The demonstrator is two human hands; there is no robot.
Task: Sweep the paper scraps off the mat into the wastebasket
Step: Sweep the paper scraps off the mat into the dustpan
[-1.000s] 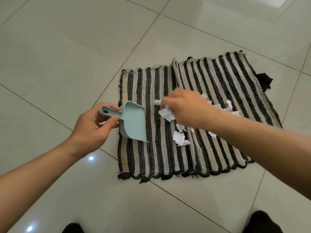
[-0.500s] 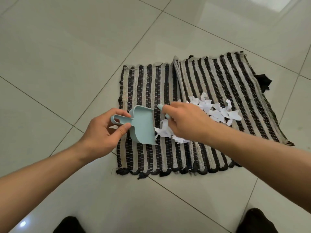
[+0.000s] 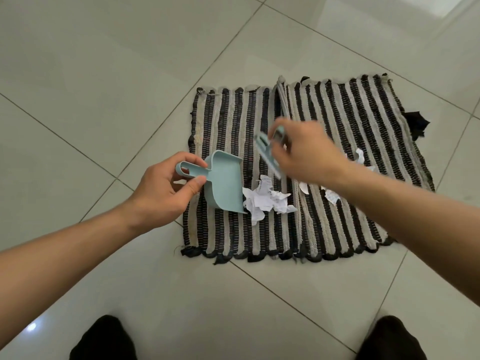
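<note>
Pale-blue plastic dustpan (image 3: 225,183) is pinched by its looped handle in your left hand (image 3: 166,193), mouth resting on the black-and-cream striped woven mat (image 3: 298,162) and facing right toward the pile. Its long axis runs roughly left to right, handle out over the grey tiled floor (image 3: 104,74).

Your right hand (image 3: 306,154) is closed round a small blue hand brush (image 3: 268,152), blurred and raised above the mat, angled from upper left to lower right.

Most of the white paper scraps (image 3: 267,200) sit bunched just beside the pan's lip, none visibly inside it. A few loose scraps (image 3: 359,157) lie well apart, near your right forearm.

My read: gathering is about half done; scooping and dumping remain. No wastebasket shows.
</note>
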